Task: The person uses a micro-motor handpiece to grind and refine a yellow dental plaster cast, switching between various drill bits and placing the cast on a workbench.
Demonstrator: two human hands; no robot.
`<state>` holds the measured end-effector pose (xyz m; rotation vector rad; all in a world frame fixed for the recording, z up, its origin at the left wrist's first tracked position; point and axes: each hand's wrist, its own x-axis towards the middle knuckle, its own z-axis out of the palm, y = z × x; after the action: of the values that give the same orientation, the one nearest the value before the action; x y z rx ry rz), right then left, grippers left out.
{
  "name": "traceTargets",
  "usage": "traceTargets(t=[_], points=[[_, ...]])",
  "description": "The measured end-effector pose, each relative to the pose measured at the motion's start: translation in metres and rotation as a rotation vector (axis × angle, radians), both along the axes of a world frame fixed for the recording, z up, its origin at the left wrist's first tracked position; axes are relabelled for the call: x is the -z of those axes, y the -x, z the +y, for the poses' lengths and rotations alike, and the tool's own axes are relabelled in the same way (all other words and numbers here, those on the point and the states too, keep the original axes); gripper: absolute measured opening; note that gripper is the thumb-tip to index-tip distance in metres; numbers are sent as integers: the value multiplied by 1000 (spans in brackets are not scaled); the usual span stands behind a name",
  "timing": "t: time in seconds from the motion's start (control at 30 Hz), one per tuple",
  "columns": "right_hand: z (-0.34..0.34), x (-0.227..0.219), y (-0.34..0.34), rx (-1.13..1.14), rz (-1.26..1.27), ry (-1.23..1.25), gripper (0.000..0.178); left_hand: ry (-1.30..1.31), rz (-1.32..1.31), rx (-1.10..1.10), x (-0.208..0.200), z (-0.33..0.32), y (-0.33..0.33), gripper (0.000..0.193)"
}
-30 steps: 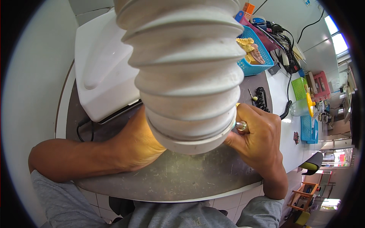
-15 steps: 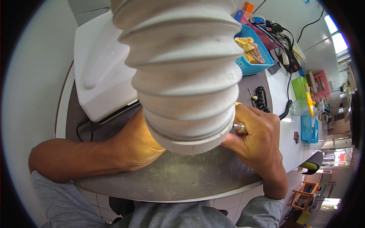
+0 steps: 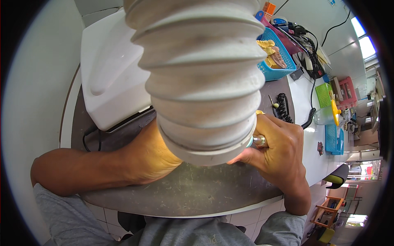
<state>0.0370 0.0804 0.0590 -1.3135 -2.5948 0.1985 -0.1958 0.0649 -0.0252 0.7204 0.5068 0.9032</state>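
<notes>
You in a dental workshop, ribbed hose point(image 3: 203, 82) above your scratched bench point(image 3: 213, 194), tooth molds point(image 3: 278, 58) in a blue basket point(image 3: 281, 74), coiled black cord point(image 3: 282, 108)

Casts point(image 3: 277, 58) in basket point(image 3: 280, 74) behind hands point(image 3: 284, 143), right of hose point(image 3: 205, 94).

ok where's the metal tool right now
In the head view, the metal tool is right of centre, in the right hand, beside the white hose's lower end, which hides part of it.
</notes>
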Motion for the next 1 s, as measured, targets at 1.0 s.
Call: traceTargets(t=[1.0], points=[[3,9,0,-19,82,-153,69,-66,-24,-45,-1,0,2,53]])
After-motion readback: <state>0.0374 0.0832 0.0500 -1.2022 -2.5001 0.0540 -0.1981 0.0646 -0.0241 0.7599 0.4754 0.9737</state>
